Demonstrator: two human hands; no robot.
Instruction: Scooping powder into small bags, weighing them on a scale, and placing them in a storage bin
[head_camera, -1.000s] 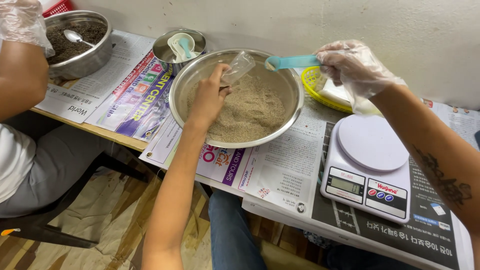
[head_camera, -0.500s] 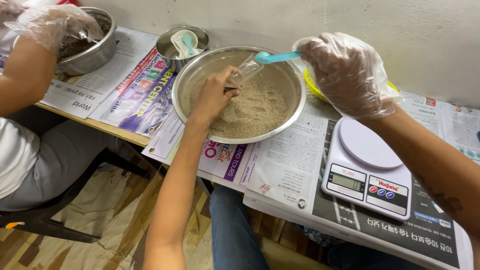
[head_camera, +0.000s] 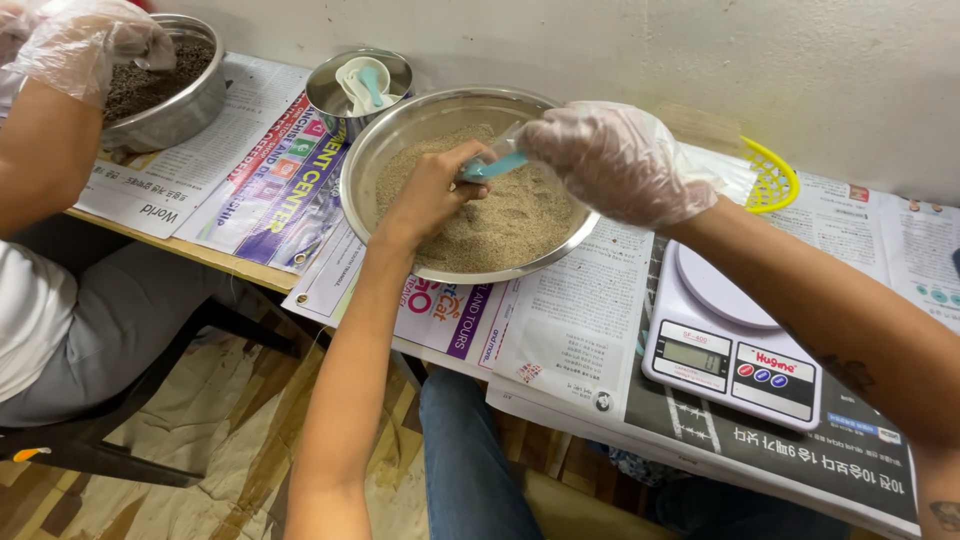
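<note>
Over the steel bowl (head_camera: 400, 130) of sandy grain at the table's centre, our gloved right hand (head_camera: 610, 160) clamps a teal scoop (head_camera: 492, 166) while our bare left hand (head_camera: 430, 195) pinches a small clear bag (head_camera: 503, 140) — best kept low, mouth open, so nothing spills.

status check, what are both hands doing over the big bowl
Left hand bare, holding small clear bag down in steel bowl. Right hand gloved, gripping teal scoop at bag. Nothing blocking.

White kitchen scale (head_camera: 737, 335), yellow basket (head_camera: 775, 178), newspapers (head_camera: 575, 325)
</note>
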